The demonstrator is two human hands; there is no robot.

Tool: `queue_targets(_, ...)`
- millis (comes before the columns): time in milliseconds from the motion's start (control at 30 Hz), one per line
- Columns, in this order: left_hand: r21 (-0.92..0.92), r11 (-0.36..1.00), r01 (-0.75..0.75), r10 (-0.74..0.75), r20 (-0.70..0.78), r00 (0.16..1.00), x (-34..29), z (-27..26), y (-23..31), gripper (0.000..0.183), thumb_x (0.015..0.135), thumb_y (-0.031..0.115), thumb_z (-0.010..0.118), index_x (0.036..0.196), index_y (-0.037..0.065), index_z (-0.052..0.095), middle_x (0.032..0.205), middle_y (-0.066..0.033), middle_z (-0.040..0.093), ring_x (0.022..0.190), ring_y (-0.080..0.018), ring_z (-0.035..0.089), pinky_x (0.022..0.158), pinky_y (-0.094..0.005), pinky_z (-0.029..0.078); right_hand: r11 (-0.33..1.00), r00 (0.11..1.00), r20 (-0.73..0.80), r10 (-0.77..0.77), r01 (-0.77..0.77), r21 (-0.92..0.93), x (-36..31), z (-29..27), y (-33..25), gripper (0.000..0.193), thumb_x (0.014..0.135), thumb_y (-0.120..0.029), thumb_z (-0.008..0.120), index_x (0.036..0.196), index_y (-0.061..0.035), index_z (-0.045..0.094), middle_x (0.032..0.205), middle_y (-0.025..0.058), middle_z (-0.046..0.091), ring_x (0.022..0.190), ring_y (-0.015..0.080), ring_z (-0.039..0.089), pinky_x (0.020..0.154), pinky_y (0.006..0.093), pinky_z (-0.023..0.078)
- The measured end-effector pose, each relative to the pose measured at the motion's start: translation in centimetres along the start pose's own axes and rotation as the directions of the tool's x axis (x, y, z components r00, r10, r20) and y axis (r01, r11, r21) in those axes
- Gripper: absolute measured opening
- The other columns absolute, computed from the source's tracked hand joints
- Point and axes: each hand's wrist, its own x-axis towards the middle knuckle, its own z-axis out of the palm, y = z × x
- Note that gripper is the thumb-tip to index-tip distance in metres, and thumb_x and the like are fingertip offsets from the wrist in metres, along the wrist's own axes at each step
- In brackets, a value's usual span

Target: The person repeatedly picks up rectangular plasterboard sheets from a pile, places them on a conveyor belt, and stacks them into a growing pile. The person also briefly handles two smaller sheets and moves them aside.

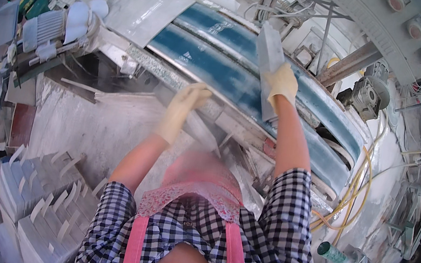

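Observation:
My right hand (pixel 281 83), in a pale yellowish glove, grips a long, flat grey-white tile (pixel 269 50) by its right edge. The tile stands tilted over a machine bed with dusty blue conveyor belts (pixel 200 56). By the near rail of that bed is my left hand (pixel 189 101), gloved alike and slightly blurred. Its fingers bend loosely toward the rail, and I see nothing in them. Just below it, a thin grey slab (pixel 202 133) slants downward; whether the hand touches it I cannot tell.
At the lower left stand stacks of pale tiles (pixel 42 199) with paper strips between them. A grey metal cover (pixel 131 8) lies over the belts' left part. To the right are a motor (pixel 368 95), yellow hoses (pixel 356 191) and a panel with round buttons (pixel 416 26).

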Motion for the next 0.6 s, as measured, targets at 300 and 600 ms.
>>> queue_targets(300, 0.056, 0.998, 0.035, -0.026, -0.144, 0.989, -3.3, -7.1, 0.3, 0.040, 0.102, 0.029, 0.049, 0.134, 0.004, 0.054, 0.122, -0.0114, 0.065, 0.116, -0.0190, 0.060, 0.103, -0.0348, 0.046, 0.939, 0.930, 0.223, -0.291, 0.323, -0.120, -2.1, -1.1, 3.0, 0.061, 0.077, -0.038, 0.069, 0.119, 0.0033, 0.053, 0.112, 0.0256, 0.066, 0.104, 0.0409, 0.065, 0.089, 0.0458, 0.052)
queue_targets(600, 0.398, 0.892, -0.212, 0.179, 0.117, 0.977, 5.8, -1.5, -1.2, 0.079, 0.081, 0.015, 0.076, 0.149, 0.005, 0.036, 0.139, -0.0185, 0.051, 0.126, -0.0254, 0.051, 0.104, -0.0345, 0.042, 0.795, 0.781, 0.380, -0.497, 0.585, -0.163, -6.1, -2.8, 4.7, 0.068, 0.078, -0.036, 0.074, 0.133, -0.0072, 0.045, 0.118, 0.0209, 0.063, 0.105, 0.0383, 0.063, 0.088, 0.0464, 0.052)
